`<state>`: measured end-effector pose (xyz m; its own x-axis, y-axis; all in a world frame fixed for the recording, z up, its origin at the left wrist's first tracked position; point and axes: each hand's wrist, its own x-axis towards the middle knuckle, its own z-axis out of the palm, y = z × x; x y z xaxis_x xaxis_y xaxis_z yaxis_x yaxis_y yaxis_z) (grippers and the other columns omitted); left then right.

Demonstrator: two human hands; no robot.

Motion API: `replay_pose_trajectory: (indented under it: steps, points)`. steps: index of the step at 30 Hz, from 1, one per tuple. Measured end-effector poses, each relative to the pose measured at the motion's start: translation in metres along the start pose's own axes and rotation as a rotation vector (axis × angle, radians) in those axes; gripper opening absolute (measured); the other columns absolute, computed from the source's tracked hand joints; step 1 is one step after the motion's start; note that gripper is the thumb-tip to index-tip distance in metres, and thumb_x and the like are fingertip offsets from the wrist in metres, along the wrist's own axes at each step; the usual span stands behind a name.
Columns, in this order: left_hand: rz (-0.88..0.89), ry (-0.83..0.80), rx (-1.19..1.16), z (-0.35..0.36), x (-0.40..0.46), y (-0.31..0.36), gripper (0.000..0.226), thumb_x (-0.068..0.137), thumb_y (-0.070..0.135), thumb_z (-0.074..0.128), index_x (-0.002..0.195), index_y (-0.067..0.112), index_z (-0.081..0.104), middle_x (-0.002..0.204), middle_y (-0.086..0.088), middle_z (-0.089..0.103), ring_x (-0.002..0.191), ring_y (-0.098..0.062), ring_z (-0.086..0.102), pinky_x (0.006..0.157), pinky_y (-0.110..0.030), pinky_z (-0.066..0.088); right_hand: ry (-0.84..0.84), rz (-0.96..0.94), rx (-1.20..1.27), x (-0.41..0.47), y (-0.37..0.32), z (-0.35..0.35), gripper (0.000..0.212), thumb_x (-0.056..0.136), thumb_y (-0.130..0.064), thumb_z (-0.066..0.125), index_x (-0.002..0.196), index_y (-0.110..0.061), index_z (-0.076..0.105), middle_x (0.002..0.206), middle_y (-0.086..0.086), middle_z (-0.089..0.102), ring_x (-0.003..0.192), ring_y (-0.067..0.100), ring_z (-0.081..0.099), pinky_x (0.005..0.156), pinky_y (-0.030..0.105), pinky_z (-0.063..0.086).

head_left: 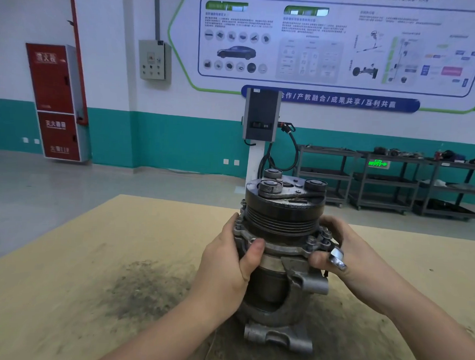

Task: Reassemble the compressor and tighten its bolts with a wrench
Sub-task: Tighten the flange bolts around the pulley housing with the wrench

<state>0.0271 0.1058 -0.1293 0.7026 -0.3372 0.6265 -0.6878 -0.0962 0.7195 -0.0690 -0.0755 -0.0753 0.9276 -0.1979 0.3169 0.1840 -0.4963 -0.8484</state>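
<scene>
The head view looks down on a big tan surface with a dark dirty patch in the middle of it. The compressor stands upright on that patch, near the middle, closer to the near edge than the far one. It is a heavy metal thing with a black grooved wheel on top and a grey body under it.

Both hands hold it at the flange ring, where the bolts sit. The left hand is curled round the left side, with the thumb pressed on the front of the ring. The right hand is curled round the right side. It also has a shiny wrench tucked in its fingers. Only the end of the wrench shows, so I cannot tell how long it is.

The wrench is not on any bolt yet, so I think the tightening is still to come.

What could go wrong? The compressor is tall and its base looks small. A hard pull on the wrench could tip it if the left hand lets go. The wrench could also slip out, because the right hand is holding two things at once. Fingers near the bolts could get pinched.
</scene>
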Motion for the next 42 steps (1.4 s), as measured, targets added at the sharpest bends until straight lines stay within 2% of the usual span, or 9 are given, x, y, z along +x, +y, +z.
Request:
replay_pose_trajectory:
  steps: [8, 12, 15, 25, 30, 34, 38, 40, 42]
  points:
    - [0.008, 0.005, -0.114, 0.0, -0.001, 0.003, 0.078, 0.073, 0.089, 0.038, 0.121, 0.029, 0.055, 0.11, 0.03, 0.064, 0.103, 0.008, 0.061, 0.082, -0.009, 0.046, -0.009, -0.032, -0.001, 0.0, 0.001, 0.001, 0.139, 0.014, -0.079, 0.079, 0.135, -0.019, 0.046, 0.127, -0.01, 0.061, 0.113, 0.003, 0.06, 0.099, 0.026, 0.047]
    - [-0.003, -0.011, -0.188, -0.004, 0.002, 0.004, 0.059, 0.073, 0.081, 0.053, 0.114, 0.038, 0.056, 0.107, 0.033, 0.066, 0.102, 0.009, 0.062, 0.079, -0.004, 0.044, 0.003, -0.093, -0.051, 0.003, -0.002, 0.005, 0.095, 0.025, -0.062, 0.088, 0.11, -0.035, 0.057, 0.097, -0.034, 0.068, 0.09, -0.016, 0.062, 0.069, 0.0, 0.042]
    - [0.004, -0.05, -0.189, -0.006, 0.005, 0.0, 0.051, 0.074, 0.067, 0.059, 0.115, 0.038, 0.055, 0.107, 0.033, 0.066, 0.102, 0.009, 0.062, 0.08, -0.003, 0.043, 0.092, -0.146, -0.118, 0.002, 0.0, 0.008, 0.064, 0.047, -0.057, 0.08, 0.106, -0.041, 0.06, 0.095, -0.037, 0.066, 0.087, -0.017, 0.061, 0.066, -0.001, 0.04]
    - [0.072, -0.048, -0.074, -0.008, 0.008, -0.003, 0.055, 0.076, 0.085, 0.041, 0.105, 0.04, 0.054, 0.103, 0.045, 0.06, 0.1, 0.017, 0.058, 0.077, 0.0, 0.039, 0.137, -0.197, -0.143, 0.002, 0.007, 0.003, 0.059, 0.054, -0.066, 0.076, 0.106, -0.045, 0.06, 0.094, -0.038, 0.066, 0.091, -0.016, 0.061, 0.069, 0.001, 0.042]
    - [0.006, -0.176, -0.119, -0.027, 0.022, -0.022, 0.078, 0.072, 0.091, 0.038, 0.111, 0.026, 0.059, 0.108, 0.013, 0.07, 0.106, -0.003, 0.063, 0.091, -0.028, 0.049, 0.221, -0.12, -0.015, -0.008, 0.011, -0.027, 0.053, 0.057, -0.058, 0.063, 0.103, -0.031, 0.066, 0.095, -0.021, 0.073, 0.094, -0.001, 0.069, 0.074, 0.007, 0.05]
    - [-0.073, -0.272, -0.197, -0.043, 0.027, -0.027, 0.055, 0.09, 0.059, 0.037, 0.129, 0.024, 0.055, 0.118, 0.011, 0.067, 0.109, -0.009, 0.062, 0.083, -0.023, 0.051, 0.368, -0.134, 0.409, -0.009, -0.015, -0.049, 0.059, 0.096, -0.056, 0.028, 0.094, -0.011, 0.067, 0.091, 0.013, 0.075, 0.069, 0.031, 0.072, 0.054, 0.028, 0.057]
    - [-0.106, -0.201, -0.3, -0.044, 0.028, -0.02, 0.048, 0.094, 0.048, 0.034, 0.135, 0.029, 0.049, 0.112, 0.016, 0.067, 0.089, 0.004, 0.061, 0.062, -0.006, 0.043, 0.282, -0.044, 0.936, -0.016, -0.036, -0.05, 0.064, 0.094, -0.059, 0.033, 0.072, -0.012, 0.07, 0.07, 0.016, 0.066, 0.045, 0.023, 0.057, 0.044, 0.022, 0.046]
    - [-0.129, -0.209, -0.325, -0.043, 0.028, -0.014, 0.069, 0.086, 0.07, 0.039, 0.144, 0.032, 0.041, 0.12, 0.006, 0.063, 0.087, 0.002, 0.061, 0.09, -0.027, 0.044, 0.285, 0.032, 1.068, -0.015, -0.041, -0.041, 0.06, 0.091, -0.056, 0.042, 0.064, -0.01, 0.068, 0.064, 0.013, 0.062, 0.043, 0.017, 0.051, 0.042, 0.02, 0.044]
    - [-0.12, -0.234, -0.299, -0.041, 0.029, -0.007, 0.103, 0.069, 0.089, 0.048, 0.151, 0.03, 0.03, 0.13, 0.004, 0.058, 0.102, 0.0, 0.063, 0.087, -0.046, 0.048, 0.288, 0.085, 1.104, -0.014, -0.042, -0.031, 0.043, 0.083, -0.044, 0.053, 0.062, -0.008, 0.067, 0.06, 0.01, 0.059, 0.041, 0.016, 0.047, 0.04, 0.018, 0.04]
